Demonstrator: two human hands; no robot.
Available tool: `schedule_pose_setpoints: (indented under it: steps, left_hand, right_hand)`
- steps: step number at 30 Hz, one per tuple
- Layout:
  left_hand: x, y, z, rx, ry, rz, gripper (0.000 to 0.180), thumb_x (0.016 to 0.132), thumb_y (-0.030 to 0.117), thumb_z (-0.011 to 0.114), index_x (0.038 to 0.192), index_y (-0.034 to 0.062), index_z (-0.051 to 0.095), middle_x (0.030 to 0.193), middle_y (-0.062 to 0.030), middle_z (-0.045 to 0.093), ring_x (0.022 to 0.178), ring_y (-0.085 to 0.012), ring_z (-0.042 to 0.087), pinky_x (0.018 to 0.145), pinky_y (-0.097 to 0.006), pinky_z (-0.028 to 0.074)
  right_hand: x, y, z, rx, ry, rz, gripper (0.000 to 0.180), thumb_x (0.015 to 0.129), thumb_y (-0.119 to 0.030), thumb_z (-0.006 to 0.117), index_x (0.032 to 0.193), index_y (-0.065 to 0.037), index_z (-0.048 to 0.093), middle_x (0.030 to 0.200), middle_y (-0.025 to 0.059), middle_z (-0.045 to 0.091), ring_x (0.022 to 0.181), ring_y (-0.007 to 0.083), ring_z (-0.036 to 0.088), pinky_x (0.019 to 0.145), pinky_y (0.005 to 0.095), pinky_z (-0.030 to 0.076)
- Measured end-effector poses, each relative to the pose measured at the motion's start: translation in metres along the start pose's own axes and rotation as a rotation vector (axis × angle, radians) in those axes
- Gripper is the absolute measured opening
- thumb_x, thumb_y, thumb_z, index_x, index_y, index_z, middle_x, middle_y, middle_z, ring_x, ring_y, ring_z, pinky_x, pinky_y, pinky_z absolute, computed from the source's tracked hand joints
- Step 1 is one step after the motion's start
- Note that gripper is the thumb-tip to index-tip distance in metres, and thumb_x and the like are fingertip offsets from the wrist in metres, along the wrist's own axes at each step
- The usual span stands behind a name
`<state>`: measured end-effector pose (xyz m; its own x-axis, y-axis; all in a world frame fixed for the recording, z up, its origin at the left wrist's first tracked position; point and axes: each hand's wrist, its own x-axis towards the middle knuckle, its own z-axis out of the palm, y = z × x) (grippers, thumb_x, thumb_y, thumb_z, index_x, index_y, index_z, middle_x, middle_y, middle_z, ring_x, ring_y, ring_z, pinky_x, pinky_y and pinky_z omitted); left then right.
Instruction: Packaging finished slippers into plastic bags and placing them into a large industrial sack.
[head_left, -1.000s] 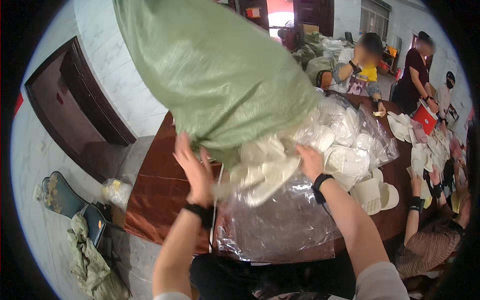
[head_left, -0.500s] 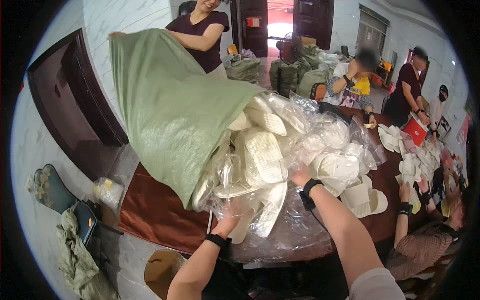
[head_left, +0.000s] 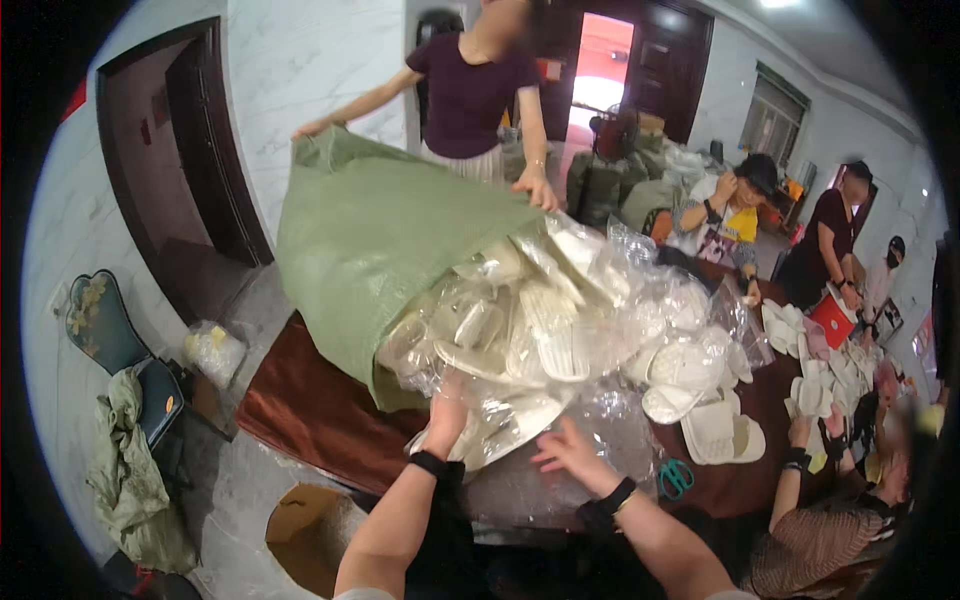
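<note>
A green woven sack lies tipped on the table, its mouth facing right. Out of it spills a pile of white slippers in clear plastic bags. My left hand is against the near lower side of the pile, by the sack's mouth; plastic and slippers hide its fingers. Just in front of the pile, my right hand hangs over the table with fingers spread, holding nothing. Across the table a person in a dark top holds the sack's far end with one hand and rests the other near its mouth.
Teal-handled scissors lie on the brown table, near loose slippers. An open cardboard box stands on the floor below. Several people work along the table's right side. A chair with a crumpled sack is at left.
My right hand has drawn back from the pile toward the near edge and opened. The sack's raised end has come down, and the person opposite now has a hand by its mouth.
</note>
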<state>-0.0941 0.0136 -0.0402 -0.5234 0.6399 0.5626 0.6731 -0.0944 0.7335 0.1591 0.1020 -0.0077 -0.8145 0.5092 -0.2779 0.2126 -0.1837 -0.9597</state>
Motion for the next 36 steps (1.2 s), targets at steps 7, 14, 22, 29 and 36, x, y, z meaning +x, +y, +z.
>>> schedule_pose_setpoints:
  steps: [7, 14, 22, 29, 36]
  left_hand:
    - [-0.010, 0.029, -0.041, 0.233, 0.110, -0.046, 0.056, 0.076, -0.004, 0.060, 0.130, -0.0055, 0.047, 0.136, -0.0284, 0.043, 0.123, -0.0439, 0.043, 0.102, -0.044, 0.037]
    - [-0.009, 0.047, -0.030, 0.216, -0.030, 0.015, 0.082, 0.079, 0.015, 0.070, 0.148, 0.0060, 0.025, 0.151, -0.0288, 0.017, 0.137, -0.0481, 0.023, 0.112, -0.051, 0.023]
    - [-0.018, -0.014, -0.039, 0.588, -0.323, -0.198, 0.077, 0.077, 0.011, 0.067, 0.146, 0.0214, 0.035, 0.152, -0.0112, 0.030, 0.139, -0.0403, 0.025, 0.109, -0.055, 0.029]
    - [-0.030, 0.059, -0.066, 0.243, -0.081, -0.270, 0.020, 0.084, 0.010, 0.064, 0.103, 0.0032, 0.061, 0.103, -0.0187, 0.061, 0.096, -0.0356, 0.061, 0.081, -0.042, 0.049]
    - [-0.045, -0.011, -0.037, 0.136, -0.364, 0.006, 0.048, 0.085, 0.026, 0.068, 0.125, 0.0036, 0.054, 0.115, -0.0242, 0.060, 0.106, -0.0424, 0.056, 0.090, -0.044, 0.045]
  right_hand:
    - [0.091, 0.008, 0.084, 0.277, -0.132, 0.047, 0.045, 0.096, -0.022, 0.055, 0.134, -0.004, 0.039, 0.129, 0.0134, 0.049, 0.102, 0.0253, 0.062, 0.078, 0.0398, 0.056]
    - [0.124, 0.005, 0.052, -0.140, -0.026, 0.007, 0.031, 0.092, -0.017, 0.054, 0.117, 0.002, 0.055, 0.099, 0.0115, 0.064, 0.071, 0.0190, 0.065, 0.058, 0.0322, 0.055]
    - [0.012, 0.001, 0.004, -0.366, -0.217, 0.005, 0.042, 0.096, -0.022, 0.053, 0.136, -0.007, 0.048, 0.105, 0.0067, 0.066, 0.084, 0.0143, 0.066, 0.068, 0.0267, 0.053]
    - [-0.064, -0.004, -0.042, -0.279, -0.078, -0.004, 0.039, 0.098, -0.022, 0.052, 0.134, -0.010, 0.050, 0.101, 0.0051, 0.065, 0.083, 0.0106, 0.063, 0.067, 0.0244, 0.050]
    - [-0.079, -0.006, -0.089, -0.501, 0.125, -0.197, 0.037, 0.093, -0.019, 0.057, 0.129, -0.009, 0.055, 0.091, 0.0085, 0.065, 0.080, 0.0175, 0.064, 0.070, 0.0298, 0.049]
